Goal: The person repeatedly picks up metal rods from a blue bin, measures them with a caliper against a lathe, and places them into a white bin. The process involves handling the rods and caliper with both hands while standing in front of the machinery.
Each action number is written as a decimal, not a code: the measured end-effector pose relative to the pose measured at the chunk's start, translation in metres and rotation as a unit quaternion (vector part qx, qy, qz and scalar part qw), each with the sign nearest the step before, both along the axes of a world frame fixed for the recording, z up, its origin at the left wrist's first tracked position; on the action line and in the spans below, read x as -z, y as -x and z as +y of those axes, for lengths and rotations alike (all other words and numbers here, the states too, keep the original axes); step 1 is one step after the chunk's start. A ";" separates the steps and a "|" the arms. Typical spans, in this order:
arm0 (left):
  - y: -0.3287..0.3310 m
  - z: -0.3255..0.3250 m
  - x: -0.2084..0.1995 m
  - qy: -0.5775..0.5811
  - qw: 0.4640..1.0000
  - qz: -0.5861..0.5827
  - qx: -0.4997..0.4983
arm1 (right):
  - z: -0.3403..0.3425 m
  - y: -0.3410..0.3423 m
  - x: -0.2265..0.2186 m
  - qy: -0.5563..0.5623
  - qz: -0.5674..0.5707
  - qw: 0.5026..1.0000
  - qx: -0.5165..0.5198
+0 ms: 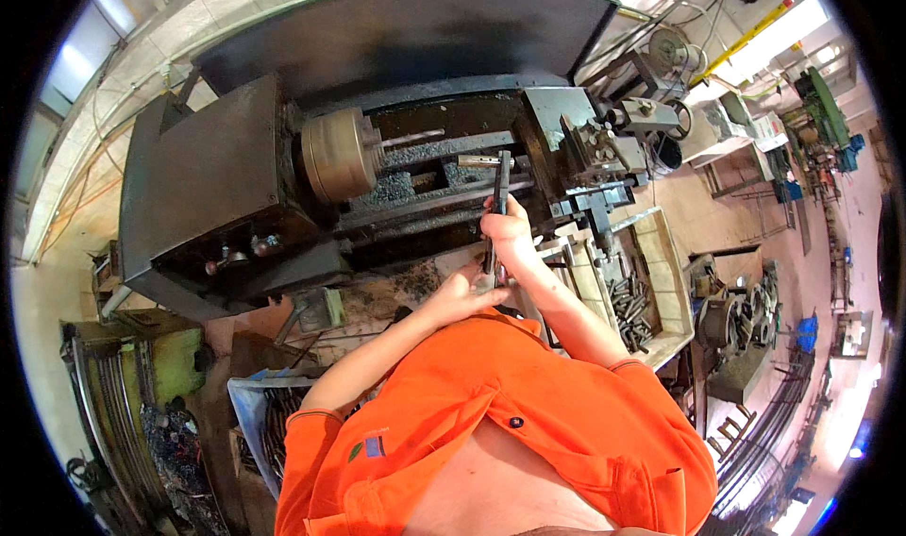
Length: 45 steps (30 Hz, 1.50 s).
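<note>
Both my hands are together in front of my chest, over the near side of a lathe [406, 192]. They hold a long, dark, caliper-like tool [501, 182] that stands nearly upright in view. My right hand [508, 229] wraps round its middle. At the lower end, my left hand [464, 295] is closed about the tool, its fingertips partly hidden. A short shiny metal pin [477, 160] juts leftward from the tool's upper end; whether jaws grip it I cannot tell. Left of it is the lathe's round chuck [338, 156], with a thin metal rod [415, 138] pointing out from it.
Metal chips [392, 189] lie on the lathe bed. The tool carriage [590, 149] stands to the right. A pale tray [665, 253] with several metal pins [630, 305] is by my right arm. A blue-lined bin [250, 409] of dark rods sits at my left elbow.
</note>
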<state>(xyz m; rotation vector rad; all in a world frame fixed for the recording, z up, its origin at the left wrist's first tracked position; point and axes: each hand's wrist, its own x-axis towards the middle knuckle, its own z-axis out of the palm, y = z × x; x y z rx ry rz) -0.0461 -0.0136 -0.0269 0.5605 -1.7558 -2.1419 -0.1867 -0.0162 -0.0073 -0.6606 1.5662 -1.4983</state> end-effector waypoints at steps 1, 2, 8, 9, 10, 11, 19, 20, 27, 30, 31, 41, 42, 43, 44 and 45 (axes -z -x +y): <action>0.010 -0.005 -0.005 -0.068 0.997 0.044 -0.004 | -0.004 0.003 0.001 0.013 -0.017 1.000 0.003; 0.014 -0.009 -0.007 -0.103 0.994 0.041 -0.008 | -0.008 0.003 -0.002 0.024 -0.033 0.999 0.003; 0.043 -0.029 0.010 -0.157 0.987 -0.021 -0.041 | -0.024 0.013 -0.004 -0.010 0.027 0.999 -0.020; 0.049 -0.027 0.006 -0.167 0.984 -0.007 -0.057 | -0.027 0.019 0.003 -0.017 0.060 0.997 -0.040; 0.050 -0.029 0.007 -0.157 0.986 -0.002 -0.053 | -0.030 0.023 0.007 -0.021 0.038 0.998 -0.051; 0.051 -0.033 0.008 -0.147 0.988 0.004 -0.050 | -0.034 0.026 0.002 -0.025 0.018 0.997 -0.064; 0.060 -0.039 0.013 -0.210 0.973 0.079 -0.059 | -0.040 0.033 -0.010 -0.038 0.024 0.996 -0.078; 0.062 -0.039 0.010 -0.207 0.973 0.076 -0.063 | -0.039 0.035 -0.007 -0.032 0.030 0.996 -0.072; 0.054 -0.046 -0.002 -0.225 0.969 0.059 -0.084 | -0.051 0.026 -0.019 -0.054 0.078 0.992 -0.083; 0.041 -0.047 0.002 -0.223 0.968 0.052 -0.103 | -0.057 0.013 -0.024 -0.087 0.101 0.986 -0.101; 0.037 -0.046 0.006 -0.214 0.969 0.052 -0.112 | -0.061 0.010 -0.016 -0.090 0.084 0.987 -0.107; 0.017 -0.042 0.014 -0.184 0.965 0.054 -0.177 | -0.073 -0.019 -0.020 -0.078 0.105 0.980 -0.151; 0.024 -0.044 0.015 -0.171 0.970 0.057 -0.166 | -0.068 -0.010 -0.023 -0.072 0.066 0.986 -0.133; 0.031 -0.044 0.014 -0.179 0.970 0.055 -0.154 | -0.067 0.000 -0.004 -0.036 0.076 0.990 -0.113; 0.038 -0.042 0.013 -0.182 0.964 0.094 -0.171 | -0.066 0.004 0.000 -0.004 0.082 0.993 -0.090; 0.036 -0.042 0.012 -0.185 0.963 0.087 -0.177 | -0.068 0.004 0.003 -0.028 0.120 0.988 -0.092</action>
